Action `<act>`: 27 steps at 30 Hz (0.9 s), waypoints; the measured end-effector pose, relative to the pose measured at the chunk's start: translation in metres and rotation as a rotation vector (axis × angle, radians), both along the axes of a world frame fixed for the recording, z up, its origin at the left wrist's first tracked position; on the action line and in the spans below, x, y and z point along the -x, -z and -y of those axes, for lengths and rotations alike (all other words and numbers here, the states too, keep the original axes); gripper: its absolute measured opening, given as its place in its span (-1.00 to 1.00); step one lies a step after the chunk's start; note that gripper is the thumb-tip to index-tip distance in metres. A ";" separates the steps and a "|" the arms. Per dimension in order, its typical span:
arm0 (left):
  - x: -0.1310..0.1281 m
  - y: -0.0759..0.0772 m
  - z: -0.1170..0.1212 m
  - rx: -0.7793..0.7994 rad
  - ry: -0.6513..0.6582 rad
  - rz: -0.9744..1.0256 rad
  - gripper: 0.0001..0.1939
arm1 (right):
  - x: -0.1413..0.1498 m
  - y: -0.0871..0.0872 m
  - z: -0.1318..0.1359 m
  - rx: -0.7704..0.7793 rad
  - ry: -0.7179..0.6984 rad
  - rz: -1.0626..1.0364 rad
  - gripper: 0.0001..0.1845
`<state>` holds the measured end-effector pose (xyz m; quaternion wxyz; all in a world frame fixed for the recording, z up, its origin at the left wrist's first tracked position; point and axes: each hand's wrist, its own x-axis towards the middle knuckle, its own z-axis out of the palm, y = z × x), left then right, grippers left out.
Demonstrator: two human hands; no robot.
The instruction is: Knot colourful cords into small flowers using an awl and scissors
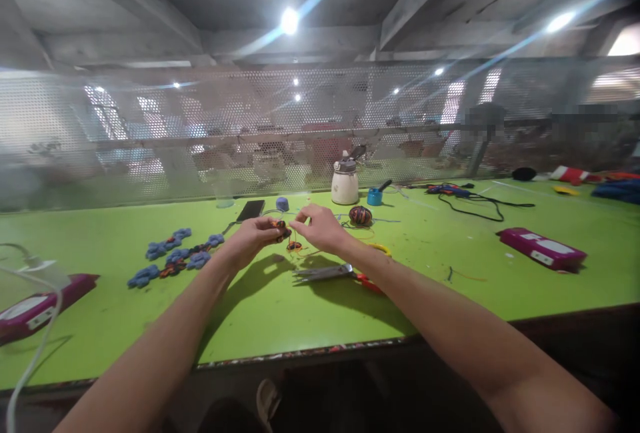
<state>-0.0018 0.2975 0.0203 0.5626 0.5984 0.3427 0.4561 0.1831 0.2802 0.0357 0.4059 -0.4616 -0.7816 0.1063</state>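
My left hand is closed on a small dark-and-orange knitted yarn piece, gripped at the fingertips. Just to its right, my right hand has thumb and finger pinched together; whatever lies between them is too small to make out. Orange yarn lies in a small loop on the table below the hands. Scissors with red handles rest under my right forearm, which partly hides them. Left of my hands are several blue and orange flower-like yarn pieces. A multicoloured yarn ball sits beyond my right hand.
The green table ends at a perforated screen. Near it stand a white lidded jug, a blue cup, a dark phone and a blue ball. Purple power strips lie on both sides; a white cable hangs left.
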 end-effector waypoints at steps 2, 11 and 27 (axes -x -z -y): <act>-0.003 0.000 0.001 0.004 -0.023 0.016 -0.81 | 0.005 0.003 0.001 0.069 -0.021 -0.037 -0.79; -0.006 -0.003 0.007 0.029 0.033 0.023 -0.80 | 0.007 0.011 -0.004 0.362 -0.191 -0.354 -0.90; -0.005 -0.002 0.006 -0.021 0.019 -0.121 -0.80 | 0.002 0.009 -0.006 0.555 -0.196 -0.576 -0.83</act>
